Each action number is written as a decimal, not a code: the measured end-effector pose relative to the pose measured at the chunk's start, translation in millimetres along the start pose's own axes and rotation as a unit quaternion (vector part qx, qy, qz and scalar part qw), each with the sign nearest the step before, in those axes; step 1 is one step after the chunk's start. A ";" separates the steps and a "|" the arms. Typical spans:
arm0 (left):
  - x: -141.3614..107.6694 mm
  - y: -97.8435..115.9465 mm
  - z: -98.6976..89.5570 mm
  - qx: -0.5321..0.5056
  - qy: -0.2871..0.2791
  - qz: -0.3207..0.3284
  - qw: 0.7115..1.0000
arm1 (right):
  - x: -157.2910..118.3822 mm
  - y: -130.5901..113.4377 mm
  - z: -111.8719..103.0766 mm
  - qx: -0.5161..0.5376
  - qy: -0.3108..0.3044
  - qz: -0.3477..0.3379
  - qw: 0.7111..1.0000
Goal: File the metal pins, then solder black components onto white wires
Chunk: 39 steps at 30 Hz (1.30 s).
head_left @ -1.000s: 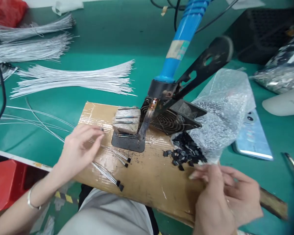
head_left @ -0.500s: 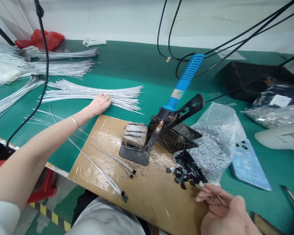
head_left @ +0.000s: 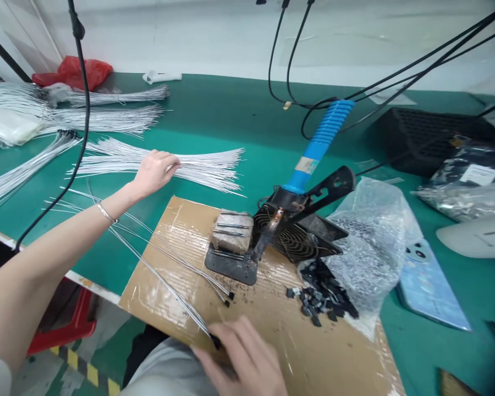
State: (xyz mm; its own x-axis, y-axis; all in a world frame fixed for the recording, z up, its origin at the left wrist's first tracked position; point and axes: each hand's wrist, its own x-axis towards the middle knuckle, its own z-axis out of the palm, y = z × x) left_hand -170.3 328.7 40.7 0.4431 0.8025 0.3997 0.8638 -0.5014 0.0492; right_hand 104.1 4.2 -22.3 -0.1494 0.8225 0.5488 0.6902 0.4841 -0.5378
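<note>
My left hand (head_left: 154, 171) is over a bundle of thin white wires (head_left: 214, 165) on the green table. Its thumb and fingers are pressed together at the wires, and what they pinch is too small to make out. Near the board's front edge, my right hand (head_left: 247, 363) has its thumb and index finger apart. The black tip (head_left: 215, 342) of a small group of white wires (head_left: 165, 280) shows between them. Two more black-tipped wire ends (head_left: 230, 297) lie just beyond. The hand's other fingers are partly hidden.
A blue-handled soldering iron (head_left: 328, 132) stands on the cardboard (head_left: 160, 264) beside a block holding thin rods (head_left: 233, 228) and a fan (head_left: 292, 236). Black pieces (head_left: 324, 291), a clear bag of silvery bits (head_left: 367, 236) and a phone (head_left: 431, 286) sit right. A black cable (head_left: 84, 99) hangs left.
My right hand has moved left from beside the black pieces to the black wire tips. My left hand has shifted slightly left along the bundle. The view has tilted a little.
</note>
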 end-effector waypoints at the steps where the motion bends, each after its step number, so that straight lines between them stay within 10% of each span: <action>1: -1.3 0.8 -1.4 -0.008 0.006 0.000 1.000 | 9.0 -4.6 7.0 -0.001 -0.040 -0.045 0.998; 9: -43.4 19.3 -25.6 -0.058 0.050 0.015 0.997 | 35.5 26.9 -5.4 -0.053 0.004 -0.022 0.998; 23: -128.7 68.5 -47.0 -0.055 0.109 0.183 0.976 | 15.9 -6.9 -32.4 0.189 0.108 0.363 0.906; 27: -149.3 82.8 -50.1 -0.022 0.172 0.305 0.936 | 23.8 -16.5 -31.2 0.267 0.049 0.375 0.886; 39: -163.2 94.0 -43.7 -0.049 0.149 0.323 0.933 | 25.3 -21.1 -21.8 0.299 0.044 0.388 0.871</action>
State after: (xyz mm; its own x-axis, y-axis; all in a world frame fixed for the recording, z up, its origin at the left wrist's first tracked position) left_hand -171.9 136.5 20.1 0.7646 0.2043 0.6113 0.4072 -0.8883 -0.2124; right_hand 101.1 8.3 16.9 0.2705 0.9579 -0.0963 0.0638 -0.1176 -0.9910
